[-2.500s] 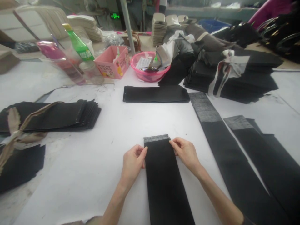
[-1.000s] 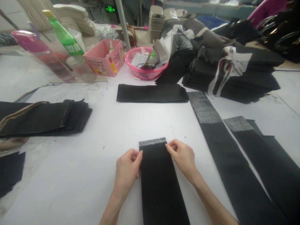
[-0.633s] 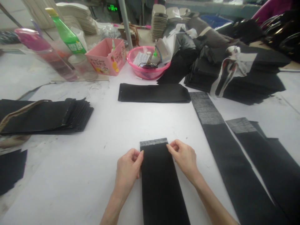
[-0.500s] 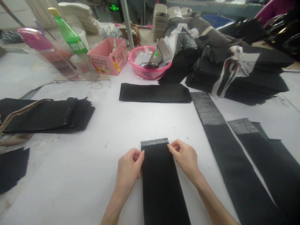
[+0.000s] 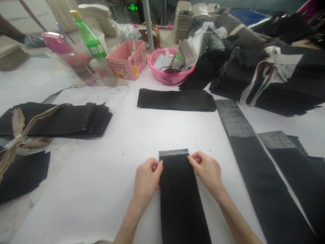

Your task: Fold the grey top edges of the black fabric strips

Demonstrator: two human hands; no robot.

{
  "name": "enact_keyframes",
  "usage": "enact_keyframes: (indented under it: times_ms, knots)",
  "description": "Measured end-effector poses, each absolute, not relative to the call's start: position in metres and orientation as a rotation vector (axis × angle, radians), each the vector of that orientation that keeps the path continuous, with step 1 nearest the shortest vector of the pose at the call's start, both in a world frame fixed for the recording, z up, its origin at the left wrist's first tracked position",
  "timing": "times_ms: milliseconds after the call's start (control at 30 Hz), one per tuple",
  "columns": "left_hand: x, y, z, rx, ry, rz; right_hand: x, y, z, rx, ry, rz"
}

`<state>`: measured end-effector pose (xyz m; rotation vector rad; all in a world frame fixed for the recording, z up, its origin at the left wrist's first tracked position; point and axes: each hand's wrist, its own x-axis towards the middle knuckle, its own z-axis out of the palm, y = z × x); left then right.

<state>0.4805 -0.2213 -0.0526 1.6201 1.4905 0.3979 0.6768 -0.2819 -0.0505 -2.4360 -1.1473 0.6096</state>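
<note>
Fingers [image 5: 158, 168] of the left hand [image 5: 146, 178] and right hand [image 5: 209, 170] pinch opposite edges of the black strip [image 5: 179, 196], lower centre of the frame, near its grey end band [image 5: 174, 152], seemingly to keep it square on the white desk [image 5: 83, 189].

Read "Milk" and, less distinctly, "Cover" above blurred Chinese characters on the pink box [image 5: 125, 66]; treat lettering on the green bottle [image 5: 87, 34], glowing sign [image 5: 132, 7] and white sheet [image 5: 163, 61] in the pink basin [image 5: 167, 79] as illegible.
</note>
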Motion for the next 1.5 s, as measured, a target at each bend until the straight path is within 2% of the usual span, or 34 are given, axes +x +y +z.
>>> enact_keyframes:
  times_ms: [1500]
  knots:
    - [0.4819, -0.2204, -0.0531, 1.702, 1.571, 0.311, 0.6763, -0.2809, -0.0477, -2.463, -1.090, 0.671]
